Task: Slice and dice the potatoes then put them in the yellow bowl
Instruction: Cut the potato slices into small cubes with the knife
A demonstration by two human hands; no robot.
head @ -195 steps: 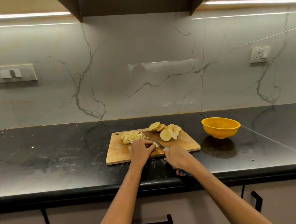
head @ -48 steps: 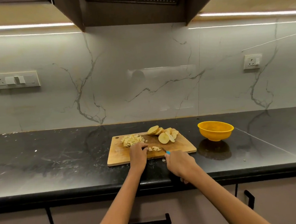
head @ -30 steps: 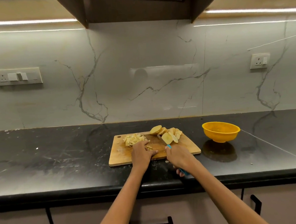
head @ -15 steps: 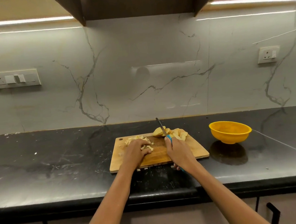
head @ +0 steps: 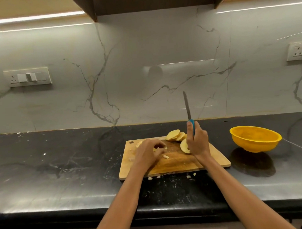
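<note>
1. On black counter (head: 61, 174), near centre: wooden cutting board (head: 178, 163), hanging hole at far left corner.
2. Right hand (head: 197, 141) over right half of board, fingers clamped round blue handle of knife (head: 188, 108); blade upright, tip pointing up against marble backsplash (head: 143, 61), clear of the board.
3. Left hand (head: 149, 153) low over left half of board, fingers curled down on diced potato pieces (head: 164, 156); cannot tell whether pinching or only covering them. Most of the dice hidden beneath the hand; a few pale cubes visible at fingertips and far left of the knuckles.
4. Potato slices (head: 174, 135) at far right part of board: overlapping rounds, skin edges showing; one larger slice partly hidden behind right hand.
5. Stray potato bits (head: 188, 176) off the board, on counter just beside its near edge.
6. Yellow bowl (head: 255, 138) on counter, right of board, apart from it; interior shows no potato from this angle.
7. Switch plate (head: 28, 77) on wall far left; socket (head: 298, 50) far right.
8. Both forearms bare, reaching in from near edge.
</note>
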